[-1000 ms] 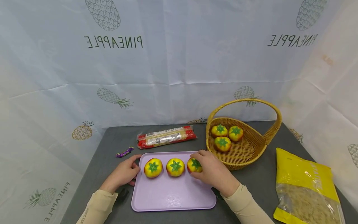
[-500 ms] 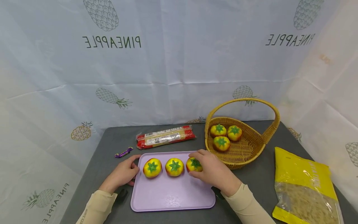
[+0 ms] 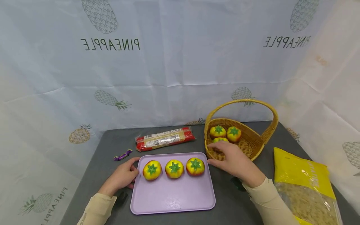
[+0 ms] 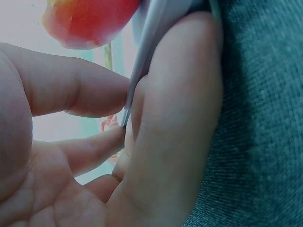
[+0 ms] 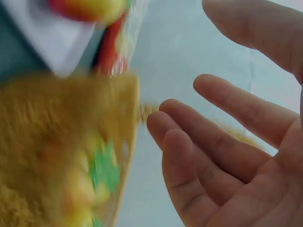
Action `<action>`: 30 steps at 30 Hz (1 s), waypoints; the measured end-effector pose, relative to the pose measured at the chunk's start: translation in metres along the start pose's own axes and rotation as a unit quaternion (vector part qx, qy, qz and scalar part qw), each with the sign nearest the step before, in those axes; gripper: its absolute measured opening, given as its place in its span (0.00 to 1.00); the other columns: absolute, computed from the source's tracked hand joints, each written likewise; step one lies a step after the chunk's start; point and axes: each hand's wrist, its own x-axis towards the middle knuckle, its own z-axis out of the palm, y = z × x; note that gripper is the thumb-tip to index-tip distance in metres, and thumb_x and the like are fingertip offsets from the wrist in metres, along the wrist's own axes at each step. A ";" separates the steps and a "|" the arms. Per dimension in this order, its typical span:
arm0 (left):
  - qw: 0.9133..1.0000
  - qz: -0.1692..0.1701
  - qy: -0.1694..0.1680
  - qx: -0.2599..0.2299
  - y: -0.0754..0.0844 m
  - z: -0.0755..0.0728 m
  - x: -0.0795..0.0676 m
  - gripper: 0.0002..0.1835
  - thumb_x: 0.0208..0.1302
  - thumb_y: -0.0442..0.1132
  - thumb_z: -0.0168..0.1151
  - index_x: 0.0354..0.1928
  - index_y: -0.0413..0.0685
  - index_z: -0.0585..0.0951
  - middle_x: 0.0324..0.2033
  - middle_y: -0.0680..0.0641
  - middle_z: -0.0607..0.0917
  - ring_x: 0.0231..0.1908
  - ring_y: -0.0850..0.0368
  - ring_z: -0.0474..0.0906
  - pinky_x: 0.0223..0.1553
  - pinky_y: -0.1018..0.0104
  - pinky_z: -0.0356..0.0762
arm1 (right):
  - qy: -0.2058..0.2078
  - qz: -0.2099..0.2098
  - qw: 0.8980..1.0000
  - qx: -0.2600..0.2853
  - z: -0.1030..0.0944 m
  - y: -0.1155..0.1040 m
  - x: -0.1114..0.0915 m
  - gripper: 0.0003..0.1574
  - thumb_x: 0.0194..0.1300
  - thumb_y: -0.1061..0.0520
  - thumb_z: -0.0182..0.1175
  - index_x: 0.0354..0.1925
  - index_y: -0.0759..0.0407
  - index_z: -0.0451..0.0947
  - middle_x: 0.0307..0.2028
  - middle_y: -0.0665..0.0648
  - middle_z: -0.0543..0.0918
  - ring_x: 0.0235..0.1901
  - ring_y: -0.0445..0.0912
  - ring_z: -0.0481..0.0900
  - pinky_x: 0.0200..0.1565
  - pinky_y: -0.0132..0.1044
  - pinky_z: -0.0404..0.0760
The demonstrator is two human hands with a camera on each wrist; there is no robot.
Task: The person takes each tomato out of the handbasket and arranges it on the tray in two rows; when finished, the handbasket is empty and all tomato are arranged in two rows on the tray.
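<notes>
My left hand grips the left rim of a lilac tray; in the left wrist view its fingers lie on both faces of the rim. Three round toy persimmons, yellow and red with green star-shaped tops, sit in a row along the tray's far side: a left one, a middle one and a right one. My right hand, fingers apart and holding nothing, is over the near left rim of a wicker basket. Inside are three more persimmons, the nearest partly hidden by the hand.
Behind the tray lies a red-ended clear packet of long pale sticks. A purple-wrapped candy is at the left. On the right lies a yellow bag with a see-through lower part. The basket's tall handle arches over it.
My right hand has let go of the right persimmon on the tray and moved right to the basket's near rim. The left hand has stayed on the tray. The head view has shifted slightly.
</notes>
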 end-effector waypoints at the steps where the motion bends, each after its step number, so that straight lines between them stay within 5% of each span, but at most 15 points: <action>1: 1.000 0.003 0.001 0.000 0.000 -0.001 0.000 0.35 0.72 0.36 0.62 0.79 0.49 0.69 0.39 0.43 0.81 0.30 0.52 0.80 0.25 0.59 0.90 | 0.003 0.003 1.000 -0.003 -0.009 0.006 0.001 0.34 0.64 0.44 0.79 0.64 0.53 0.84 0.58 0.57 0.89 0.56 0.55 0.87 0.59 0.58 0.88; 6: 1.000 0.009 0.003 0.004 -0.002 -0.004 0.001 0.35 0.71 0.35 0.62 0.79 0.49 0.69 0.38 0.43 0.81 0.30 0.51 0.80 0.25 0.59 0.89 | 0.006 0.043 0.999 -0.012 -0.051 0.039 0.013 0.39 0.66 0.39 0.76 0.69 0.53 0.81 0.59 0.62 0.88 0.57 0.60 0.86 0.57 0.61 0.86; 11: 1.000 0.003 0.000 0.006 -0.004 -0.003 0.001 0.35 0.72 0.35 0.62 0.79 0.49 0.69 0.38 0.43 0.81 0.30 0.52 0.80 0.25 0.59 0.89 | -0.012 0.085 0.996 -0.007 -0.068 0.072 0.026 0.44 0.69 0.40 0.74 0.75 0.56 0.75 0.67 0.68 0.83 0.65 0.65 0.81 0.61 0.65 0.83; 20: 1.000 0.000 0.003 -0.007 -0.001 0.001 0.000 0.34 0.71 0.35 0.62 0.79 0.49 0.70 0.37 0.44 0.81 0.30 0.51 0.80 0.25 0.58 0.90 | -0.040 0.121 0.992 0.023 -0.065 0.104 0.042 0.47 0.69 0.45 0.74 0.78 0.58 0.70 0.72 0.69 0.78 0.72 0.66 0.75 0.70 0.66 0.77; 30: 1.000 0.000 0.007 -0.010 0.000 0.001 0.000 0.34 0.71 0.34 0.62 0.78 0.49 0.71 0.35 0.45 0.81 0.29 0.52 0.79 0.24 0.59 0.89 | -0.060 0.129 0.990 0.006 -0.056 0.122 0.052 0.48 0.69 0.48 0.74 0.78 0.65 0.67 0.72 0.74 0.75 0.70 0.70 0.74 0.68 0.67 0.77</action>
